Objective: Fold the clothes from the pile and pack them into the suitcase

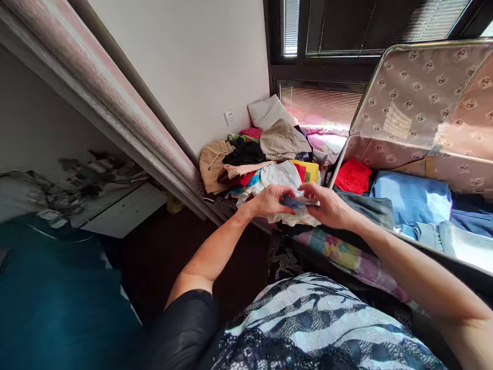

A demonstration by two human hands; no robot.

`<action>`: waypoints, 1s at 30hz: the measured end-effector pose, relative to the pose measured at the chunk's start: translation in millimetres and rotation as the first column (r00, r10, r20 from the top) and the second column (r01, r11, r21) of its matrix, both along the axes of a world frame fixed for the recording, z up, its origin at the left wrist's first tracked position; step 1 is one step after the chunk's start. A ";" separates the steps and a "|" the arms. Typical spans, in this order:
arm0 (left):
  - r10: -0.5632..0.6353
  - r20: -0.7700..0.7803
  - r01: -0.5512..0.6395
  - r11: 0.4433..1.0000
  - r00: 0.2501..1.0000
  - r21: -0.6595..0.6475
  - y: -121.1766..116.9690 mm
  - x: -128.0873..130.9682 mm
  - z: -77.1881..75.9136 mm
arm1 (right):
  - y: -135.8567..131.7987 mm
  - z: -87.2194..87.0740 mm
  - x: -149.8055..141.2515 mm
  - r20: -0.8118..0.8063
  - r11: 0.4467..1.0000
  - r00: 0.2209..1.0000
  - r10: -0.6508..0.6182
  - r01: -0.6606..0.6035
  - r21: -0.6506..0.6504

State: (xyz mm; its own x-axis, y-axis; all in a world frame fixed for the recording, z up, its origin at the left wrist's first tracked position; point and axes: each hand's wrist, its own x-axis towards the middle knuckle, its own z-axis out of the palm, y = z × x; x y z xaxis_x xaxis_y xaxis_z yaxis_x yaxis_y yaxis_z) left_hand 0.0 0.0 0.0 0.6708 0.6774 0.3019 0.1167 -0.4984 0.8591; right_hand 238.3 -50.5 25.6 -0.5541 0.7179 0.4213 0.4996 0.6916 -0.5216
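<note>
A small blue-grey folded cloth (293, 202), with pale marks on it, is held between my two hands; its exact kind is unclear. My left hand (270, 200) pinches one end between thumb and fingers. At the other end my right hand (328, 206) is closed on it, fingers bent over the top. Directly below and behind hang white garments (282, 174) on a heap of clothes. Beige trousers (283, 140), a tan garment with a drawstring (215, 165), black cloth (243, 153) and a yellow item (310, 170) lie in that heap.
At the right an open suitcase (416, 141) holds a red cloth (352, 176), folded blue clothes (411, 195) and jeans. A white pillow (271, 112) leans in the corner by the window. A curtain (115, 97) hangs left, near a white drawer unit (125, 210) and teal bedding (65, 293).
</note>
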 end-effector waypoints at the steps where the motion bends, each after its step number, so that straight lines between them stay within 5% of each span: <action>1: -0.036 0.006 0.036 0.998 0.999 -0.042 -13.1 -3.7 0.8 | -19.5 2.3 6.8 -0.014 0.996 0.996 0.086 -0.086 -0.032; 7: -0.389 -0.053 0.361 0.891 0.920 -0.276 -59.2 19.1 -16.1 | -92.8 12.8 27.6 -0.123 0.925 0.925 0.360 -0.371 -0.086; 11: -0.580 -0.069 0.546 0.796 0.812 -0.262 -63.5 52.0 -24.7 | -104.2 15.1 36.5 -0.178 0.917 0.906 0.383 -0.397 -0.048; 19: -0.777 -0.048 0.725 0.605 0.627 -0.329 -68.4 67.9 -6.0 | -118.1 19.3 64.1 -0.292 0.914 0.884 0.364 -0.399 -0.067; 21: -0.776 -0.087 0.719 0.615 0.625 -0.323 -66.7 67.4 -10.1 | -120.3 20.4 68.4 -0.274 0.926 0.897 0.348 -0.374 -0.051; 25: -0.677 -0.179 0.605 0.725 0.714 -0.330 -61.7 48.5 -23.7 | -127.0 19.3 87.5 -0.232 0.967 0.942 0.243 -0.253 -0.014; 30: -0.376 -0.227 0.274 0.884 0.899 -0.379 -53.5 0.9 -30.1 | -129.0 3.1 124.9 -0.096 0.994 0.991 -0.094 0.087 -0.069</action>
